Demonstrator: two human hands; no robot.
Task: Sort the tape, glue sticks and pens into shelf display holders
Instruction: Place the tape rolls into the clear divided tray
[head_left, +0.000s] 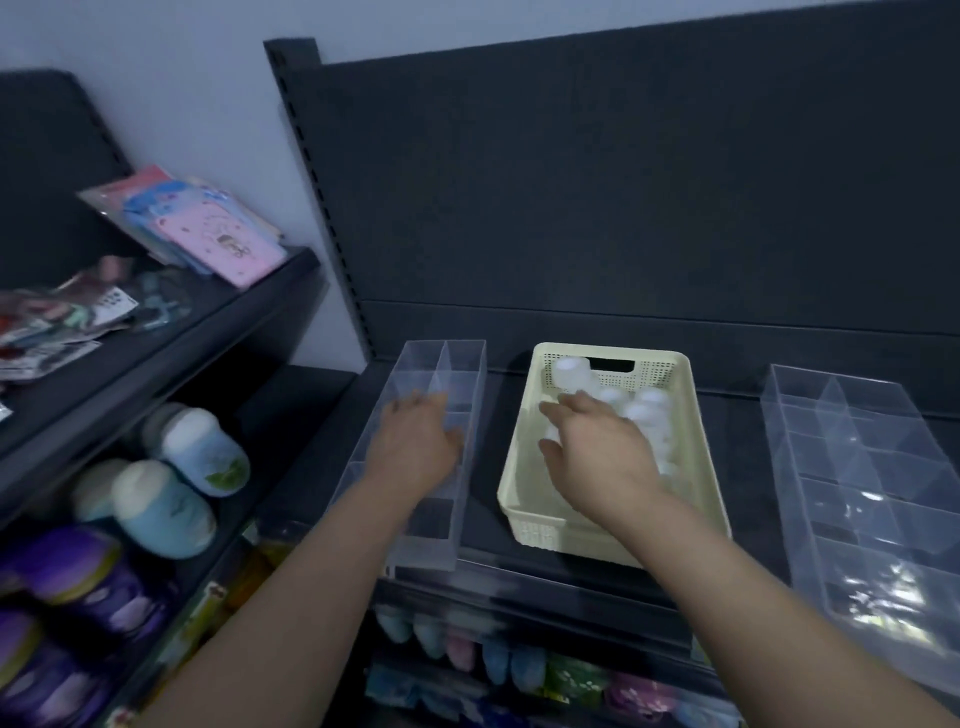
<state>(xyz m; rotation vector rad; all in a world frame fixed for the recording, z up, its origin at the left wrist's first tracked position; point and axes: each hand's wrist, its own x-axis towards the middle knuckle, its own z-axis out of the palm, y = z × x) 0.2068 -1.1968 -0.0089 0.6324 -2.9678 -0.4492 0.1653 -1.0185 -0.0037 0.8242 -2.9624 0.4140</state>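
Note:
A cream plastic basket (691, 447) stands on the dark shelf and holds several white tape rolls (571, 371). My right hand (597, 452) reaches into the basket over the rolls, fingers spread; whether it holds a roll I cannot tell. A clear divided display holder (457, 358) sits left of the basket. My left hand (415, 441) lies over its middle compartments, fingers relaxed, holding nothing that I can see. A second clear divided holder (857, 467) stands at the right.
The dark shelf back panel (623, 208) rises behind the basket. To the left, another shelf unit carries pink and blue packets (218, 234) above and blue-and-white bottles (171, 499) below. Coloured packages (467, 654) fill the shelf underneath.

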